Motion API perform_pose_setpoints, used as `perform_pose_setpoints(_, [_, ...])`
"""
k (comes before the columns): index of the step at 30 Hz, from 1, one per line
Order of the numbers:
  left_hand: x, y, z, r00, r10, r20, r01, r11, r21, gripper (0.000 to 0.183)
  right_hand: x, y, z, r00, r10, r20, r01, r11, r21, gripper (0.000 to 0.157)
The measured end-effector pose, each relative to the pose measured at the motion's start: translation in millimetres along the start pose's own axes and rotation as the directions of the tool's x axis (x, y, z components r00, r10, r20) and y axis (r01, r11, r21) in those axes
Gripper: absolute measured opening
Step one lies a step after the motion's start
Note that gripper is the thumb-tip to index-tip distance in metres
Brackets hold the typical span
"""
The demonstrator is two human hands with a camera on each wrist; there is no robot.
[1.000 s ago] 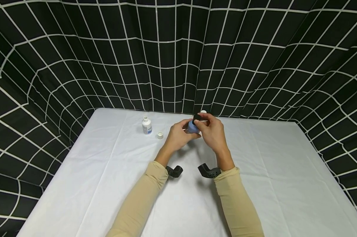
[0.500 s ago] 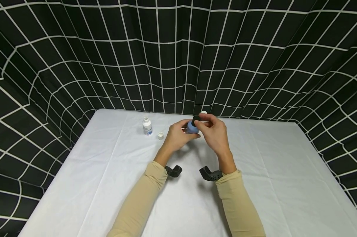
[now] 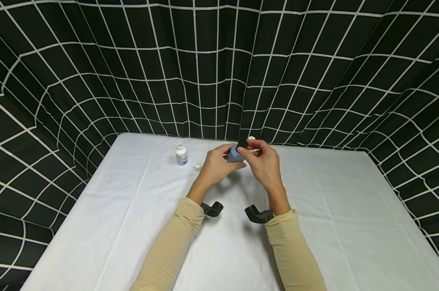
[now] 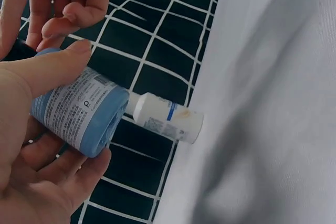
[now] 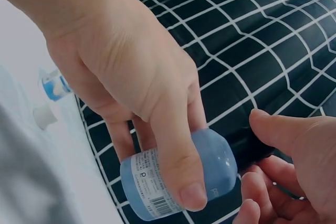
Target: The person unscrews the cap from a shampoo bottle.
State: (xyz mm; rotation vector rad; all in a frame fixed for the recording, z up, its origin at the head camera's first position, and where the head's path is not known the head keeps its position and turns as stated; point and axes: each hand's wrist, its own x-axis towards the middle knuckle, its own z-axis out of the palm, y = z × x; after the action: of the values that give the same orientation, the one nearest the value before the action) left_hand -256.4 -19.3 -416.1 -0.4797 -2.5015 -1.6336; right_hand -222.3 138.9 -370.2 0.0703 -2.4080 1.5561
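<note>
A translucent blue bottle (image 3: 235, 154) with a black cap (image 3: 242, 144) is held up above the far part of the table, tilted. My left hand (image 3: 216, 165) grips its body, thumb across the printed label; the left wrist view shows the bottle's base (image 4: 107, 124) facing the table. At the other end, my right hand (image 3: 262, 163) pinches the black cap between thumb and fingers. In the right wrist view the cap is mostly dark against the curtain, beside the right thumb (image 5: 275, 129).
An uncapped white bottle (image 3: 181, 155) stands on the white-covered table (image 3: 150, 226) to the left, with a small white cap (image 3: 197, 166) beside it. Behind my hands stands another white bottle (image 4: 168, 118), mostly hidden in the head view. A black grid curtain (image 3: 212, 72) borders the table.
Both hands stay on the blue bottle and its cap. The bottle and left hand have shifted slightly left, with the bottle tilting a little more. The white bottle and loose cap stay put.
</note>
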Motion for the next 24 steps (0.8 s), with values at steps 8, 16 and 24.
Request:
perform_pose_setpoints(8, [-1.7, 6.7, 4.0, 0.998, 0.058, -0.003, -0.058, 0.998, 0.036, 0.054, 1, 0, 0.5, 0.999, -0.003, -0.038, 0.002, 1.0, -0.019, 0.04])
perform_pose_setpoints(16, [-4.1, 3.3, 7.2, 0.998, 0.067, -0.018, -0.066, 0.996, 0.063, 0.056, -2, 3, 8.9, 0.997, -0.014, -0.081, 0.012, 0.999, -0.03, 0.037])
perform_pose_setpoints(24, [-2.8, 3.1, 1.1, 0.993, 0.114, 0.005, -0.114, 0.99, 0.087, 0.051, -2, 1, 11.5, 0.983, -0.15, -0.11, 0.146, 0.989, -0.038, 0.033])
